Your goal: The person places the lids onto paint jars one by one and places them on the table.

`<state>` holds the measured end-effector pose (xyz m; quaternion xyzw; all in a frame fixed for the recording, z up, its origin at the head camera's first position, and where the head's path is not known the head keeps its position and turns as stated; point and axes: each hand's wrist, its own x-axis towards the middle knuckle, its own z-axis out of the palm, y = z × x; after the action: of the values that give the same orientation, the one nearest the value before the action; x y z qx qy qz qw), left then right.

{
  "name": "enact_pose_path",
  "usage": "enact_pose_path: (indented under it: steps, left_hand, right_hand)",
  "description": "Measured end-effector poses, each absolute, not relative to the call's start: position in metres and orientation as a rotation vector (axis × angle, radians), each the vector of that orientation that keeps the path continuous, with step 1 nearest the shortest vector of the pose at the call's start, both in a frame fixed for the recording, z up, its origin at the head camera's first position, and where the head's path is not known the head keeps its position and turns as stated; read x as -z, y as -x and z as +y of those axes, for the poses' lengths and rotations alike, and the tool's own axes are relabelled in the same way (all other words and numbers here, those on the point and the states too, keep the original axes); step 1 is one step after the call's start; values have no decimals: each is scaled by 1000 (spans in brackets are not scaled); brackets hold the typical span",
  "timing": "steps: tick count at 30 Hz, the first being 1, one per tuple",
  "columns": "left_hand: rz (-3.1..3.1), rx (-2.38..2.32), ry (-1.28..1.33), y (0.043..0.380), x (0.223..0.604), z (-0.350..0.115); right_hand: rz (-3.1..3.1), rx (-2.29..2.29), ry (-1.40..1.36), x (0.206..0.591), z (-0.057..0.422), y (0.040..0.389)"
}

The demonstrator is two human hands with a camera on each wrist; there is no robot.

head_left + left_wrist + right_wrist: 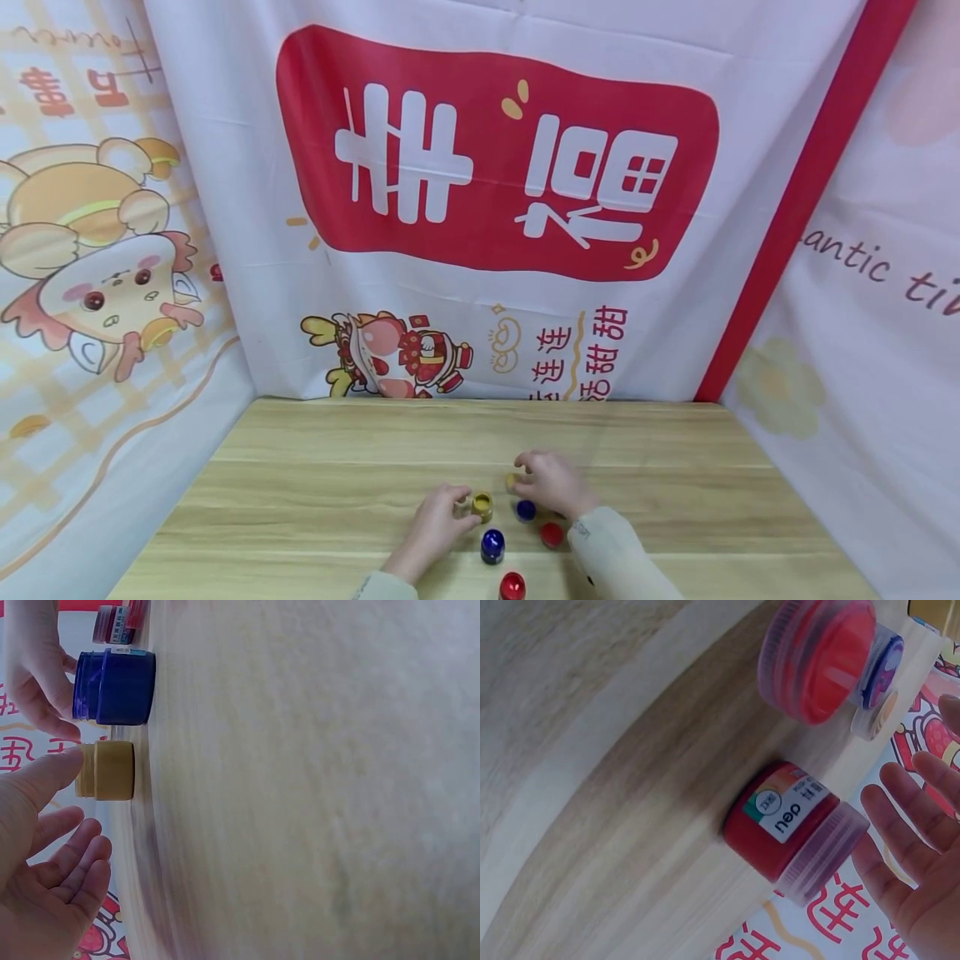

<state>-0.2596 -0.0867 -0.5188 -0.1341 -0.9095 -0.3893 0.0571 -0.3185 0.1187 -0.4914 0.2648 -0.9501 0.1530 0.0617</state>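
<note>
My left hand (442,518) stands beside an open yellow paint jar (482,505), its thumb overlapping the jar's neck in the left wrist view. That hand's fingers are loosely bent and apart from the thumb. Farther forward, my right hand (557,483) reaches over a small yellow lid (512,482) that its fingers partly hide. Seen from the right wrist, this hand's fingers (907,810) are spread, with nothing between them. Close to it stands a red paint jar (780,817) labelled "deli", with a ridged pinkish top.
Toward me, a blue jar (492,546) and a red jar (512,586) stand on the wooden table (300,483). Blue (526,510) and red (552,534) lids lie by my right forearm. Printed cloths (495,167) hang behind and at both sides.
</note>
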Motion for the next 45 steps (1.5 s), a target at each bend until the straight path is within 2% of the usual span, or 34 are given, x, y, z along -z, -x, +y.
enact_pose_path:
  steps: [45]
  left_hand:
    - [-2835, 1177, 335, 274, 530, -72]
  right_hand:
    - [-2954, -269, -727, 509, 105, 333]
